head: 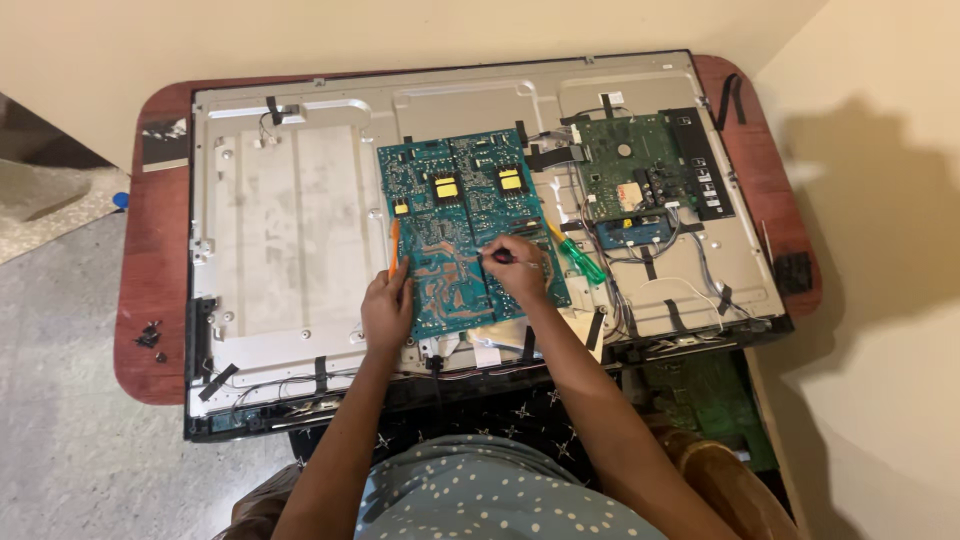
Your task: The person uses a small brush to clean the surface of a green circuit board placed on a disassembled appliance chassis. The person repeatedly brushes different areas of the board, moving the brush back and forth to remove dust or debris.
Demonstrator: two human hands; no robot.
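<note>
1. Hands over an opened flat-panel television lying face down, its grey metal back plate (290, 200) exposed, on a reddish-brown wooden table (150, 260).
2. My right hand (518, 268) is closed around a small screwdriver with a dark handle (503, 258); its thin shaft points right, low over the large teal printed circuit board (450, 200) at the panel's centre.
3. My left hand (387, 310) rests on the lower left edge of that board, fingers curled about a slim orange tool (394, 247) (its upper end stands clear above my fingers, beside the board's left edge).
4. Two yellow rectangular components (478, 183) sit side by side on the board's upper half.
5. A green-handled screwdriver (578, 255) lies tilted just right of the teal board, near my right hand.
6. A smaller green circuit board (625, 170) is mounted further right, with grey wires and black tape strips about it.
7. A cluster of small dark screws (150, 338) lies on the table's left edge, well apart from both hands.
</note>
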